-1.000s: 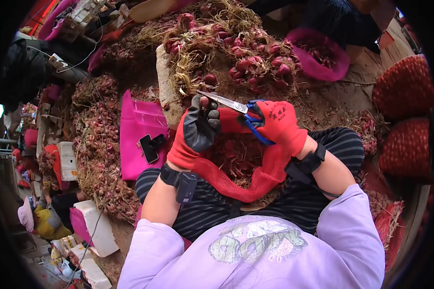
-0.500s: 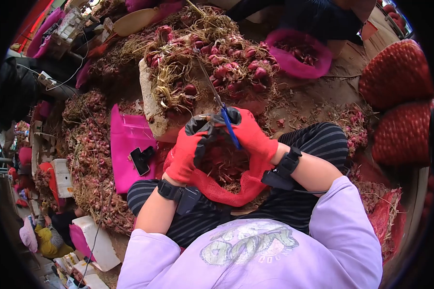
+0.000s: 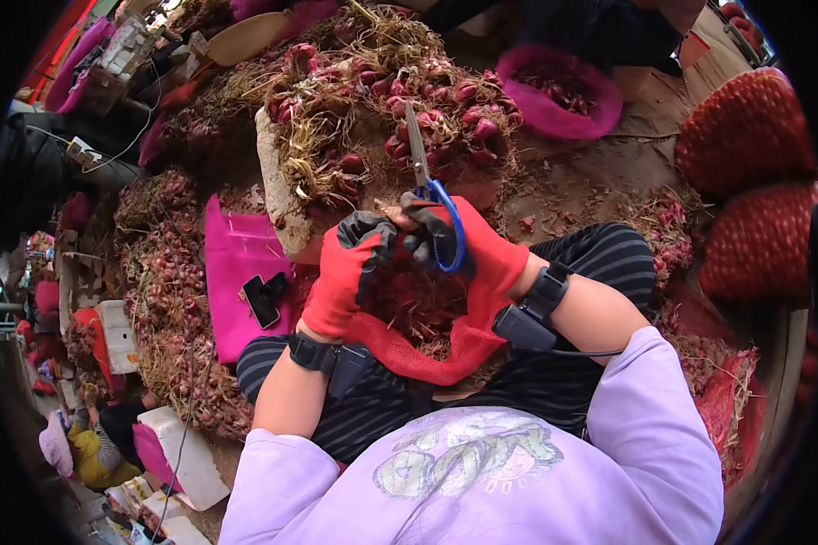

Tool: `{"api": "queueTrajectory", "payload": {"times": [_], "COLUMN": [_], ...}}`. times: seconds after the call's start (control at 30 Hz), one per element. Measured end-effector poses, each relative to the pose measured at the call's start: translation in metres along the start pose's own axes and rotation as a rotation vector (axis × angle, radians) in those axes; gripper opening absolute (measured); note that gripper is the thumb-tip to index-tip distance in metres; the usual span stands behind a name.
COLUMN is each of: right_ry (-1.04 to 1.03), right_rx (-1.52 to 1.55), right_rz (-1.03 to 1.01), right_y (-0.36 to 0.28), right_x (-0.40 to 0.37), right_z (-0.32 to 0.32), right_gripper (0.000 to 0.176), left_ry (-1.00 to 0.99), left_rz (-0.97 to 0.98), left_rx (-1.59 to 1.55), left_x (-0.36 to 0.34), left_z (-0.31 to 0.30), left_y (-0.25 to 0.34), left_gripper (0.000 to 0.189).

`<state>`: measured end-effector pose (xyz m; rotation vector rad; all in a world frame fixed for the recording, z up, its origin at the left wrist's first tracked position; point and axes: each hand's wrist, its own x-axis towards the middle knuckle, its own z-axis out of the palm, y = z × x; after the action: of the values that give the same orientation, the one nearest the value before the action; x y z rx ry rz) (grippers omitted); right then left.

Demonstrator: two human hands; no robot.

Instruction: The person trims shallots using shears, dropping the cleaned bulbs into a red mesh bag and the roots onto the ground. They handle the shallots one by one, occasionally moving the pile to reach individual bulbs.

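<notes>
My right hand (image 3: 445,232), in a red and black glove, is closed on blue-handled scissors (image 3: 449,222), whose blades point up and away. My left hand (image 3: 359,245), gloved the same way, has its fingers curled close beside the right one. A small brownish piece (image 3: 394,214) lies between the fingertips of both hands. Which fingers grip it is hard to make out. Below my hands a red mesh bag (image 3: 436,363) stands open in my lap with shallots and scraps inside. Bunches of red shallots (image 3: 427,136) with dry roots and stalks lie just beyond.
A pink sheet (image 3: 232,318) with a phone (image 3: 264,300) on it is at the left, beside a long shallot heap (image 3: 168,318). A pink bag (image 3: 600,113) stands ahead at the right, near full red sacks (image 3: 745,132). Another person (image 3: 95,450) is at the lower left.
The scissors have turned more upright, and their blades now show broad side on. My hands have shifted slightly, with the brownish piece now more visible between them.
</notes>
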<state>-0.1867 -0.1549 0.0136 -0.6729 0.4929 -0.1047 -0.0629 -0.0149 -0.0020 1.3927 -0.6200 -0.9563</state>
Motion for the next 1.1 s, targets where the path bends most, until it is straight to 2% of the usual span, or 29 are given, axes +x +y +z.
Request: {"api": "queueTrajectory", "payload": {"times": [0.1,0.13,0.23,0.27,0.3,0.37,0.47,0.57,0.6,0.7,0.77,0.87,0.9,1.1], "right_ry": [-0.269,-0.188,-0.180,-0.196,-0.194,-0.190,-0.122,-0.114,-0.122,-0.135,-0.126,-0.074,-0.064,-0.046], "right_rx": [0.005,0.034,-0.009,0.002,0.027,0.080,-0.043,-0.461,-0.477,-0.482,-0.427,-0.509,-0.537,-0.645], "right_rz": [0.063,0.018,0.037,0.103,0.064,-0.015,0.035,-0.346,-0.335,-0.288,-0.240,-0.440,-0.449,-0.565], "right_y": [-0.004,-0.004,-0.008,-0.011,-0.010,-0.008,-0.003,0.004,0.003,-0.004,-0.003,0.006,0.005,0.003], "right_x": [0.010,0.006,0.006,0.007,0.007,0.006,0.012,0.015,0.011,0.002,0.003,0.014,0.014,0.005], "right_z": [-0.015,-0.011,-0.012,-0.014,-0.012,-0.009,-0.021,-0.026,-0.022,-0.011,-0.012,-0.018,-0.016,-0.001], "right_gripper": [0.023,0.024,0.023,0.022,0.021,0.019,0.019,0.024,0.025,0.027,0.029,0.028,0.027,0.026], "left_ry": [-0.005,0.012,0.039,0.051,0.062,0.082,0.057,0.051,0.057,0.089,0.116,0.157,0.169,0.150], "left_rz": [-0.089,-0.097,-0.052,-0.045,-0.038,-0.082,-0.083,-0.081,-0.085,0.074,0.073,-0.019,-0.065,0.014], "left_rx": [-0.205,-0.242,-0.362,-0.380,-0.398,-0.311,-0.230,-0.186,-0.173,-0.099,-0.110,-0.211,-0.258,-0.199], "left_x": [-0.004,-0.003,0.006,0.007,0.007,0.006,0.004,0.004,0.004,0.006,0.007,0.005,0.005,0.009], "left_z": [0.008,0.008,0.008,0.009,0.010,0.007,0.000,-0.003,-0.004,-0.005,-0.004,0.002,0.003,-0.002], "left_y": [0.007,0.008,0.008,0.009,0.011,0.010,0.001,-0.005,-0.006,-0.002,-0.002,0.006,0.009,0.000], "left_gripper": [0.009,0.010,0.016,0.016,0.017,0.019,0.020,0.019,0.019,0.016,0.018,0.021,0.022,0.019]}}
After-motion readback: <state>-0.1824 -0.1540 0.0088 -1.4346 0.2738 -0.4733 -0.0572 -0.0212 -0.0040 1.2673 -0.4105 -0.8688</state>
